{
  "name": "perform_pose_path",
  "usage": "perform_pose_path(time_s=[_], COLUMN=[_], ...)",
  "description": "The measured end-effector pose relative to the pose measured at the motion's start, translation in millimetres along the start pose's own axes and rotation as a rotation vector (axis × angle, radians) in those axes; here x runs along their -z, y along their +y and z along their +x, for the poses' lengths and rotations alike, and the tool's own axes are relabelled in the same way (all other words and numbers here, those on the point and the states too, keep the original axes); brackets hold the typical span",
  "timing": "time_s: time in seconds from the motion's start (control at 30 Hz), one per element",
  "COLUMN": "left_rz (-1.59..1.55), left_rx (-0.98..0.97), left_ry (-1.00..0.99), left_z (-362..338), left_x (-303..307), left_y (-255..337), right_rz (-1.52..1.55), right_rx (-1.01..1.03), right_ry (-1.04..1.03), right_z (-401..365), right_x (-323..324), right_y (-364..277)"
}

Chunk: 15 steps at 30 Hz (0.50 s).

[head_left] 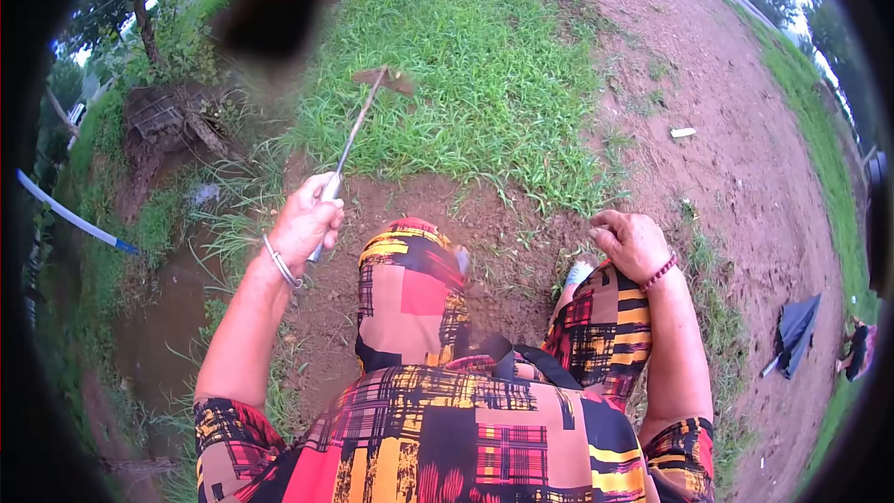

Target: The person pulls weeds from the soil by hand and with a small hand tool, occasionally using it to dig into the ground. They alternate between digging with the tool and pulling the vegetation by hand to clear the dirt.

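Note:
My left hand [307,221], with a bangle on its wrist, is wrapped round the pale handle of a small hand hoe [354,130]. The hoe's thin shaft points forward, and its brownish blade is over the green grass [456,65]. My right hand [635,244], with a dark red bead bracelet, rests by my right knee. Its fingers are curled in, and nothing shows in them. Bare brown soil [419,196] lies between the grass edge and my bent legs.
Muddy water [168,317] lies in a ditch on the left, near a tree base [172,121]. A dirt path [745,224] runs along the right. On it are a dark folded umbrella-like thing [796,335] and a small pale piece [683,132]. A dark blot hides part of the upper left.

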<state>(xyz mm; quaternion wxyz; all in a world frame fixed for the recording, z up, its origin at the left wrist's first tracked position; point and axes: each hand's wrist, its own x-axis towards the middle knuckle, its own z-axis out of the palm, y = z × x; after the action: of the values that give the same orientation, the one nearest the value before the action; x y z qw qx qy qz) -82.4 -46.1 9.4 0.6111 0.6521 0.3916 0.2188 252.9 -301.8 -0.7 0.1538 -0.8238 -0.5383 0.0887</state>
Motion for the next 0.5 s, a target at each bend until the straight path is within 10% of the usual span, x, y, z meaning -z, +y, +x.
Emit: perform_pose_path(time_s=[0.33, 0.5], left_rz=[-0.061, 0.163], left_rx=[-0.060, -0.539], left_ry=[-0.255, -0.126], left_z=[55, 93], left_x=[-188, -246], left_y=[43, -2], right_rz=[1.055, 1.411], right_rx=[0.022, -0.045], right_ry=[-0.155, -0.163], right_z=[48, 77], right_x=[-6, -22], right_y=[-31, -26])
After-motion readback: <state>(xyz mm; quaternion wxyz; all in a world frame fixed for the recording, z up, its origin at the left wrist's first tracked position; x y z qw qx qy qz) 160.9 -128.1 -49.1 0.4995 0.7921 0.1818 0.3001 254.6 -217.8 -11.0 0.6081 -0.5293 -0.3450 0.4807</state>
